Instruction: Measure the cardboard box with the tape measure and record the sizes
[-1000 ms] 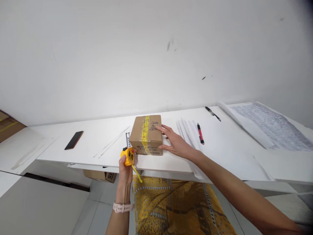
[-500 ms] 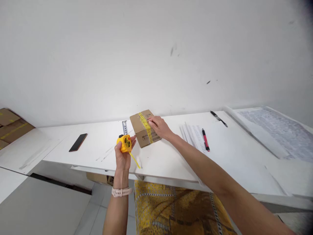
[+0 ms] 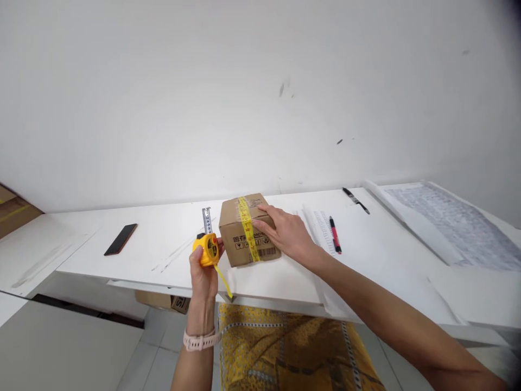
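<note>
A yellow tape measure (image 3: 208, 249) sits in my left hand (image 3: 202, 271), fingers closed round its case. A short stretch of its metal blade (image 3: 207, 220) points away from me, and a yellow wrist strap hangs toward the table edge. Just right of it is a small cardboard box (image 3: 238, 231) with yellow printed tape across its top and front. My right hand (image 3: 288, 231) grips the box at its right side, thumb over the front and fingers on the top edge. Part of that side is hidden by the hand.
On the white table (image 3: 163, 239) a black phone (image 3: 121, 239) lies to the left. Printed papers (image 3: 325, 228), a red and black pen (image 3: 335, 234) and a black pen (image 3: 355, 200) lie right. A wrapped sheaf (image 3: 443, 222) is farther right; more cardboard boxes (image 3: 16, 210) stand far left.
The box has turned and tipped so more of its printed front faces me. My right hand has shifted from resting on top to gripping its right side. The tape measure stays in my left hand.
</note>
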### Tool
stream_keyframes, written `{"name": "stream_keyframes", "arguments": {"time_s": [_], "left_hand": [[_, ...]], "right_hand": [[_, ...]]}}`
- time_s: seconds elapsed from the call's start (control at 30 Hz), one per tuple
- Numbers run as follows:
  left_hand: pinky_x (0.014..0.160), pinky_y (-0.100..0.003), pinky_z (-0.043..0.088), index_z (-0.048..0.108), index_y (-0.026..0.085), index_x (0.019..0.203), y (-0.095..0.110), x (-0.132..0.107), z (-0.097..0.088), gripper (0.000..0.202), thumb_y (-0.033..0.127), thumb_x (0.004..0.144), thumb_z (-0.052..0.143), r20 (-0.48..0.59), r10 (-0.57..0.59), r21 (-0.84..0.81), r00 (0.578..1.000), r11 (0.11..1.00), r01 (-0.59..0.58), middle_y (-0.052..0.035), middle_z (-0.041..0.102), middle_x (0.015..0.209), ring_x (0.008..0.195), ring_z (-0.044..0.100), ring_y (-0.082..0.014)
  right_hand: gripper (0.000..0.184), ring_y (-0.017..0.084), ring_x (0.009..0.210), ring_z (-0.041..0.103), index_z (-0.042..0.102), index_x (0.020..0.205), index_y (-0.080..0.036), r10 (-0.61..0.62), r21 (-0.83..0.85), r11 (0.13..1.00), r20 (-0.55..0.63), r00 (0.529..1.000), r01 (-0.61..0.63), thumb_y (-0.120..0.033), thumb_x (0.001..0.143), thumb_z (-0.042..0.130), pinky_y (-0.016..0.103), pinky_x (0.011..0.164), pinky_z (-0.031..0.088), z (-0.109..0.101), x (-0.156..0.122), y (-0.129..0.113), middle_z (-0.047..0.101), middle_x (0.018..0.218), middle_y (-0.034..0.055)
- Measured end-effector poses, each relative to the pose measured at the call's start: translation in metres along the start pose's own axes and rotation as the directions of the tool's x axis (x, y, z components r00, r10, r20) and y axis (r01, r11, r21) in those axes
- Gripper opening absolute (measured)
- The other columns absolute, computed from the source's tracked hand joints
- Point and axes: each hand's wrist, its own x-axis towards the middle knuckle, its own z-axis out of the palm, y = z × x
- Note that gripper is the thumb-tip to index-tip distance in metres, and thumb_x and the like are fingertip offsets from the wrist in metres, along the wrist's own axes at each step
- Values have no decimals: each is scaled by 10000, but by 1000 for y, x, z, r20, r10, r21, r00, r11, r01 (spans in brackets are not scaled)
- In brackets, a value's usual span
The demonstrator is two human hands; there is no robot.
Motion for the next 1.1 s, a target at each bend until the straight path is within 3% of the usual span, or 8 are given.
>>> {"name": "stream_keyframes", "arguments": {"time_s": [0.1, 0.17, 0.3, 0.4, 0.53, 0.67, 0.83, 1.1], "left_hand": [[780, -369, 576, 739, 152, 897, 17, -9, 10, 408, 473, 648, 707, 20, 25, 13, 999, 1000, -26, -93, 772, 821, 782, 723, -242], [793, -378, 572, 731, 155, 879, 21, -9, 16, 385, 472, 662, 695, 18, 42, 31, 999, 999, -42, -83, 765, 807, 784, 724, -242], [894, -367, 527, 698, 163, 934, 25, -14, 24, 360, 431, 692, 688, 41, 240, 76, 970, 967, -242, -51, 746, 858, 884, 721, -240], [905, -322, 501, 654, 182, 1077, 29, -29, 31, 447, 400, 691, 711, 139, 335, 119, 932, 929, -351, -42, 738, 953, 931, 707, -223], [832, -352, 519, 641, 163, 1089, 26, -41, 49, 450, 431, 730, 674, 301, 106, 163, 948, 973, -160, -76, 748, 903, 885, 708, -252], [741, -363, 533, 656, 127, 1001, 11, -31, 67, 399, 446, 760, 643, 296, -61, 195, 953, 981, 2, -96, 747, 832, 855, 715, -283], [666, -352, 543, 644, 112, 1022, -2, -22, 75, 450, 470, 749, 661, 237, -123, 233, 964, 970, 67, -103, 744, 836, 794, 719, -274], [670, -345, 532, 629, 116, 1031, -5, -24, 77, 470, 495, 756, 654, 224, -137, 264, 965, 962, 75, -108, 732, 873, 744, 705, -248]], "right_hand": [[631, 273, 745, 662, 594, 1190, -195, 61, -245, 968, 18, 998, -55, -702, 928, 326, 345, 639, 414, -20, -9, -14, 719, 871, 128], [623, 262, 716, 636, 624, 1083, -196, 61, -317, 947, -1, 998, -58, -710, 927, 307, 337, 632, 388, -24, -5, -20, 697, 782, 116], [514, 259, 924, 597, 631, 894, -181, -160, -304, 945, -104, 982, 121, -566, 998, 307, 353, 743, 393, -18, 20, -24, 685, 1022, 151], [436, 220, 859, 584, 585, 863, -190, -154, -182, 973, -72, 986, 139, -426, 1036, 262, 325, 703, 374, -11, 41, -21, 679, 954, 102], [424, 198, 733, 560, 518, 825, -217, -35, -74, 997, -39, 999, 32, -402, 1041, 203, 304, 605, 310, -8, 58, -13, 656, 835, 51], [449, 200, 731, 562, 481, 786, -222, 4, -74, 997, -57, 998, -8, -442, 1036, 180, 299, 594, 282, -8, 63, -10, 655, 827, 56], [499, 194, 719, 559, 452, 748, -220, 21, -30, 999, -65, 998, -23, -493, 1026, 140, 293, 588, 264, -9, 64, -10, 648, 801, 57], [457, 173, 655, 514, 415, 666, -219, 58, 88, 995, -30, 998, -55, -598, 921, 398, 287, 580, 269, -11, 74, -8, 615, 702, 16]]}}
